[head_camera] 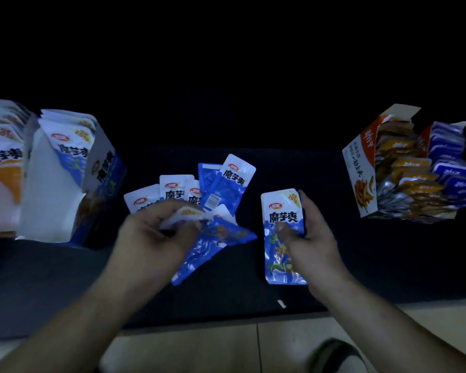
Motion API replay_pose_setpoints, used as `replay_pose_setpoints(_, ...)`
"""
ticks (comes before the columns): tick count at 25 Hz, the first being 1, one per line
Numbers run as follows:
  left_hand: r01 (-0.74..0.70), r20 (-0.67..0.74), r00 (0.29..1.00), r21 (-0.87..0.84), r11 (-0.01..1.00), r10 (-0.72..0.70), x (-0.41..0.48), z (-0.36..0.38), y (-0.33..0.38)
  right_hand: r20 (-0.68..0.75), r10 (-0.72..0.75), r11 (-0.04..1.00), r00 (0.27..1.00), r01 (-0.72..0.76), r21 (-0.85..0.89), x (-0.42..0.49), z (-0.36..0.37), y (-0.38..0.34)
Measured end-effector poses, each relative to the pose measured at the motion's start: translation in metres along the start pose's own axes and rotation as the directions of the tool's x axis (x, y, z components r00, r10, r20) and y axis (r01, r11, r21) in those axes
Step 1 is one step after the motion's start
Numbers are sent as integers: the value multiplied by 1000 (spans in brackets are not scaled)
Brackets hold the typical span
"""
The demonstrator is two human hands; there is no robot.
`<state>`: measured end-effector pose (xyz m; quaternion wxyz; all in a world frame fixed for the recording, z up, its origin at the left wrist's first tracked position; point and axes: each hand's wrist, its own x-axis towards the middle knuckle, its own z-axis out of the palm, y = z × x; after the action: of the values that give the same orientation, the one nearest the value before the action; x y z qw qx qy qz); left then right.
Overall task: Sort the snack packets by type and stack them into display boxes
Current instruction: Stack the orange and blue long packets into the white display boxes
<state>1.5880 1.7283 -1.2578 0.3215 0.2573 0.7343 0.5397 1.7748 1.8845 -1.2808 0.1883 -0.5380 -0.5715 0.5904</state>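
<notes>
My right hand (306,232) grips a small stack of blue-and-white snack packets (281,208), thumb across the front. My left hand (154,232) pinches the white top of another blue packet (213,238), which hangs tilted and blurred. Behind it, several more blue packets (226,181) lie fanned on the dark surface. A blue display box (102,168) at the left holds upright blue packets (65,135). At the far left, orange-and-white packets (3,157) stand in a second box.
At the right stands an orange-and-white display box (361,168) filled with rows of orange packets (406,162) and dark blue packets (452,168). The dark surface (65,278) ends at a pale tiled floor (199,345). A dark shoe (334,354) shows at the bottom.
</notes>
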Motion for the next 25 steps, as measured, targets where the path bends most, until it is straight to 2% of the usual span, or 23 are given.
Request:
replay_pose_setpoints(3, -38, 67, 997, -131, 991, 47, 4, -33, 24, 115, -28, 999, 993, 30, -16, 2, 17, -18)
replay_pose_setpoints(5, 29, 171, 985, -111, 993, -10, 5, -46, 24, 256, -49, 997, 965, 64, -52, 0, 32, -31)
replay_pose_setpoints(7, 49, 248, 968, -17, 999, -43, 8, -50, 16, 386, -13, 994, 922, 56, -98, -5, 51, -39)
replay_pose_setpoints(9, 32, 204, 979, -24, 999, -26, 10, -45, 6, 465, 41, 992, 884, 21, -126, -14, 69, -35)
replay_pose_setpoints(14, 104, -41, 992, -240, 965, -117, 12, -29, -5, 421, 90, 993, 903, -116, 37, -36, 89, -29)
replay_pose_setpoints(18, 61, -197, 974, -248, 967, -112, 9, -9, -12, 498, 55, 998, 866, -53, -19, -46, 93, -25)
replay_pose_setpoints(20, 2, -315, 948, -127, 992, -43, 3, -6, -18, 460, 34, 999, 887, -20, -36, -44, 92, -25)
replay_pose_setpoints(22, 9, -293, 956, -40, 999, -20, -12, -2, -21, 403, 28, 999, 915, -18, -28, -39, 84, -25)
replay_pose_setpoints(25, 153, -28, 986, -217, 964, -163, -44, 23, -16, 405, 4, 1000, 914, -11, 14, -41, 75, -30)
